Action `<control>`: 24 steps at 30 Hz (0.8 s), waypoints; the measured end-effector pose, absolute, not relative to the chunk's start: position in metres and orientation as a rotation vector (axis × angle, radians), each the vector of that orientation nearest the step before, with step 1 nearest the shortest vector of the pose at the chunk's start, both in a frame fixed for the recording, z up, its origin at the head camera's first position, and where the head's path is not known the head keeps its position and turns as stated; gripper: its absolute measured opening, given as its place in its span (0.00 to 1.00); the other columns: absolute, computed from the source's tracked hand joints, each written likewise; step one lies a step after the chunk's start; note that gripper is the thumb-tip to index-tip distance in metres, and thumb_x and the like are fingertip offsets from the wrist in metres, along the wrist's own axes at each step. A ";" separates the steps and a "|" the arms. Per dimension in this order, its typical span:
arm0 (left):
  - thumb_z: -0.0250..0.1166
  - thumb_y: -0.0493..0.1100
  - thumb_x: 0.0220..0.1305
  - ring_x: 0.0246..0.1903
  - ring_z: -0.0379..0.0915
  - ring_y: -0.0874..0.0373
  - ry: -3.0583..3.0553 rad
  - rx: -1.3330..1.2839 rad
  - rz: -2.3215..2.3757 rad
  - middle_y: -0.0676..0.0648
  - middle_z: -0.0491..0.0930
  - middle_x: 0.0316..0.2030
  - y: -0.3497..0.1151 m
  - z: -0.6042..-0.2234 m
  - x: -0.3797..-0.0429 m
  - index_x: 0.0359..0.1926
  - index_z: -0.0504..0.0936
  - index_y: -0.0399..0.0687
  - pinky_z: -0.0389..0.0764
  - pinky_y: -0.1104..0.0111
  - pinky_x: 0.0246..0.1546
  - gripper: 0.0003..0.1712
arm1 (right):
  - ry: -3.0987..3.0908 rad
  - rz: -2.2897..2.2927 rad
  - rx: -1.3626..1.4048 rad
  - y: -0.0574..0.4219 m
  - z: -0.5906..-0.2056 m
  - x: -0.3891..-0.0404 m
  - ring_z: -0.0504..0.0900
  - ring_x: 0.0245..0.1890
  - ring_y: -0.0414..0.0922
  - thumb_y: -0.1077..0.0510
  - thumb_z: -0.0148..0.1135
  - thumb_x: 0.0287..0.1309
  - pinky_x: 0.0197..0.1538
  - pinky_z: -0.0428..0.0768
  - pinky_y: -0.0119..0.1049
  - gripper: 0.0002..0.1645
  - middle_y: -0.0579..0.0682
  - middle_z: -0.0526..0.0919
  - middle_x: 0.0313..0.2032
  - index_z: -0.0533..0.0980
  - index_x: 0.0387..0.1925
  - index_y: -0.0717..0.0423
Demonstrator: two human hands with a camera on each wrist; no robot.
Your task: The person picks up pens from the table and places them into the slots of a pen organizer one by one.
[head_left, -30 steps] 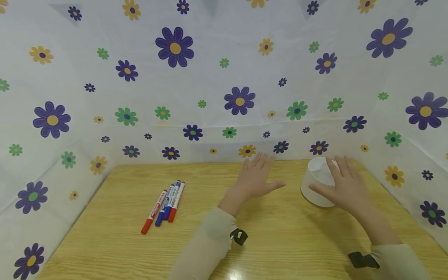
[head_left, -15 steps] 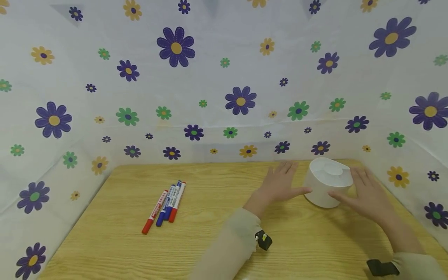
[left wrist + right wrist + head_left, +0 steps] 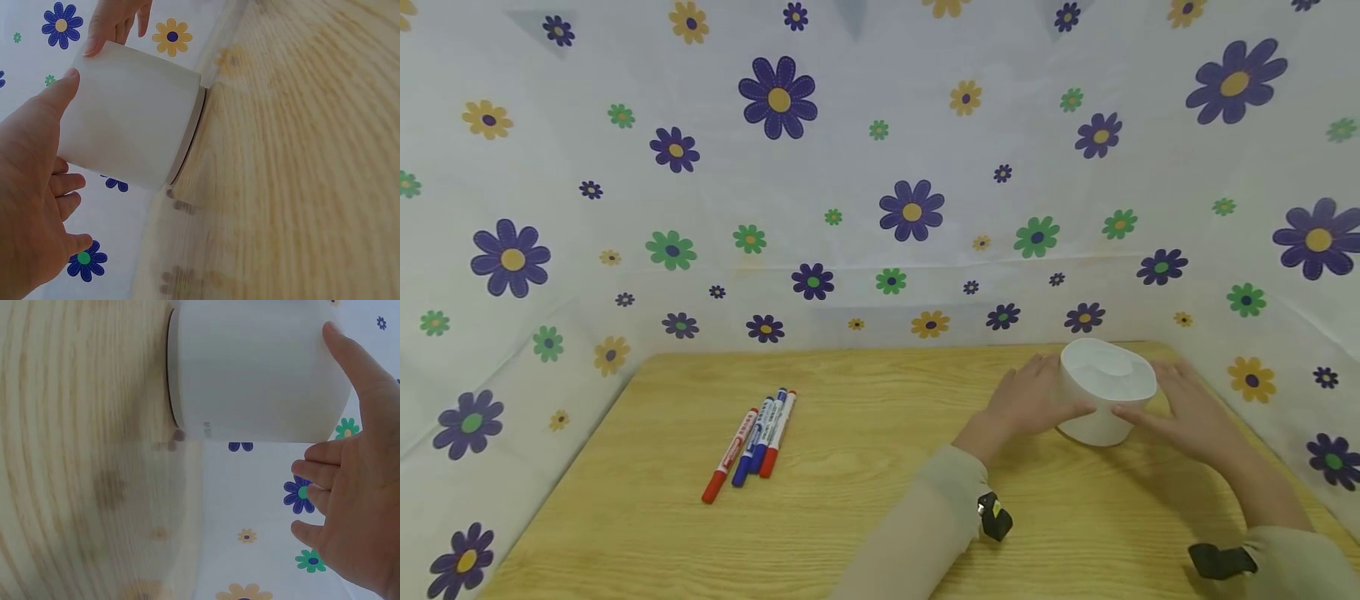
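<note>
A white round container [image 3: 1097, 417] with a slanted rim and a raised centre inside stands at the back right of the wooden table. My left hand [image 3: 1028, 398] holds it from the left, thumb on the front wall and fingers along the side. From the right, my right hand [image 3: 1195, 417] holds it the same way, its thumb close to the other one. In the left wrist view, the container [image 3: 131, 112] has a thin dark line around its base. Small grey print marks the wall of the container [image 3: 262, 369] in the right wrist view. Some fingertips are hidden behind it in the head view.
Several markers lie side by side on the left half of the table [image 3: 865, 467]: a red marker [image 3: 730, 456] at the left, blue markers [image 3: 752, 442] in the middle and another red one [image 3: 778, 435] at the right. A flowered white cloth [image 3: 850, 167] hangs around the back and sides.
My left hand has moved right, from the middle of the table to the container. My right hand has shifted from over the container's rim to its right side. The markers have stayed put.
</note>
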State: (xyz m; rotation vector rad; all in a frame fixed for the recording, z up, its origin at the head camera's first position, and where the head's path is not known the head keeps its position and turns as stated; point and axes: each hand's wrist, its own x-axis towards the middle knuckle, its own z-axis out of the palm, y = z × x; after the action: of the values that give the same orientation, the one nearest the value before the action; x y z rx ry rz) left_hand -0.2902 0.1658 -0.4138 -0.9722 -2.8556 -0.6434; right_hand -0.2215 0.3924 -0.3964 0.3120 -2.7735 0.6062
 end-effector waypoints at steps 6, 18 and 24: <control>0.53 0.75 0.60 0.62 0.68 0.64 -2.842 -0.934 -0.655 0.59 0.71 0.63 0.168 -0.413 -0.288 0.72 0.58 0.61 0.72 0.63 0.61 0.45 | -2.801 0.659 0.282 0.389 -0.393 -0.220 0.50 0.69 0.75 0.42 0.66 0.56 0.56 0.55 0.78 0.47 0.72 0.67 0.63 0.61 0.68 0.65; 0.53 0.72 0.63 0.58 0.71 0.65 -2.817 -0.896 -0.705 0.57 0.72 0.61 0.166 -0.416 -0.284 0.72 0.58 0.59 0.74 0.68 0.58 0.43 | -2.845 0.686 0.237 0.382 -0.392 -0.218 0.42 0.71 0.76 0.40 0.64 0.57 0.55 0.53 0.80 0.50 0.73 0.61 0.67 0.57 0.71 0.62; 0.52 0.72 0.64 0.60 0.71 0.63 -2.829 -0.871 -0.698 0.56 0.71 0.63 0.160 -0.416 -0.282 0.73 0.56 0.58 0.75 0.68 0.58 0.44 | -2.834 0.695 0.268 0.378 -0.392 -0.221 0.43 0.70 0.77 0.40 0.65 0.57 0.56 0.52 0.80 0.49 0.72 0.62 0.67 0.58 0.71 0.60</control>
State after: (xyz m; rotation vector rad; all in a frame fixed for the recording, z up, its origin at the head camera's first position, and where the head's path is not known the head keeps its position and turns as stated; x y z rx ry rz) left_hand -0.2815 0.1597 -0.4157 -0.8714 -2.8288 -0.6982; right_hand -0.2215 0.3785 -0.3916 0.2678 -2.8339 0.6954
